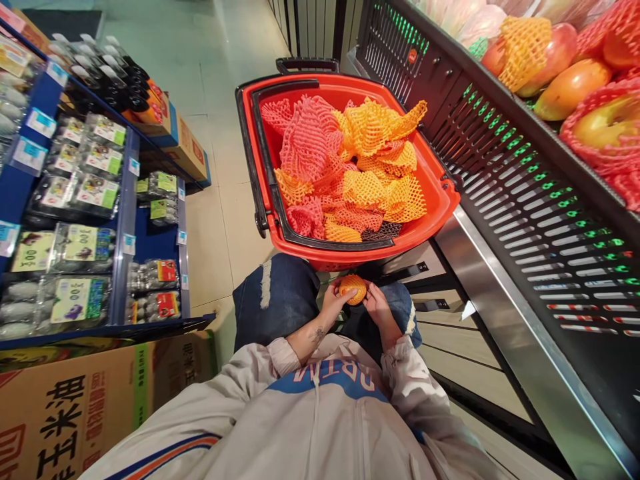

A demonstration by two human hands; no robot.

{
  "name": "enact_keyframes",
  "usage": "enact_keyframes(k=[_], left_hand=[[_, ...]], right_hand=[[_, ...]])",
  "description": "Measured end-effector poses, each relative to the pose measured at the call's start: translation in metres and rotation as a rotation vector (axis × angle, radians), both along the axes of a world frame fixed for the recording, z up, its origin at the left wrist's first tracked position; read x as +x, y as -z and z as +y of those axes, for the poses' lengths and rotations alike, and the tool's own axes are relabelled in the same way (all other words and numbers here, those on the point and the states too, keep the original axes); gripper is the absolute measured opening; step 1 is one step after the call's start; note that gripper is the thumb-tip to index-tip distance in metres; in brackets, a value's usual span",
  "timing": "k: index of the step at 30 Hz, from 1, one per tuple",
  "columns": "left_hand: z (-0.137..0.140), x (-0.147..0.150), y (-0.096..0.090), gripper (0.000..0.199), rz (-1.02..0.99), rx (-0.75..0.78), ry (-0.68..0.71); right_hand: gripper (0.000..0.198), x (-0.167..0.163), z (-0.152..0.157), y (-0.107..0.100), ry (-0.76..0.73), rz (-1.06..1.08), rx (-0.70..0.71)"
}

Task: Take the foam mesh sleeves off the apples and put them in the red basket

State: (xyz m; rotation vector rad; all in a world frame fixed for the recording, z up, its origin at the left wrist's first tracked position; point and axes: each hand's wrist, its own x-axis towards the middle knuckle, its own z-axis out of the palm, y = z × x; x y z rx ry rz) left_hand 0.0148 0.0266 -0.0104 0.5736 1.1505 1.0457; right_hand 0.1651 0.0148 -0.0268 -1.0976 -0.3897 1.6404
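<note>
Close to my lap, both hands hold a round fruit in an orange foam net; its kind is covered by the net. My left hand grips it from the left with the thumb lying across the front. On the other side, the fingers of my right hand are closed at its right edge. Just beyond my hands stands a red shopping basket with black handles. Inside it lie many crumpled foam net sleeves, pink ones at the left and yellow-orange ones at the right.
To the right, a black slotted display rack holds netted fruit, including a mango-like one. Blue shelves with packed eggs stand at the left, near dark bottles. A large carton sits at lower left.
</note>
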Motion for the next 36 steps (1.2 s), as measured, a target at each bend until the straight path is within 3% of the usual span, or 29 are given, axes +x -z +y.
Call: enact_keyframes(k=[4, 15, 20, 25, 30, 36], left_hand=[[-0.003, 0.001, -0.003, 0.079, -0.014, 0.008, 0.034], [-0.002, 0.001, -0.015, 0.070, -0.047, -0.004, 0.077], [-0.004, 0.002, -0.012, 0.084, -0.016, 0.005, 0.130], [-0.006, 0.002, -0.013, 0.085, 0.029, 0.061, 0.167], [-0.004, 0.002, -0.016, 0.082, -0.070, -0.047, 0.057], [0.002, -0.002, -0.011, 0.077, -0.045, -0.096, -0.048]], right_hand=[[0.031, 0.002, 0.001, 0.009, 0.051, -0.013, -0.014], [0.020, 0.004, 0.002, 0.014, 0.059, 0.018, -0.071], [0.032, 0.006, 0.004, 0.011, -0.004, 0.060, -0.110], [0.030, 0.006, 0.004, 0.017, 0.038, 0.036, -0.108], [0.027, 0.003, 0.006, 0.025, 0.033, 0.031, -0.099], [0.037, 0.002, 0.001, 0.018, -0.132, 0.051, -0.075]])
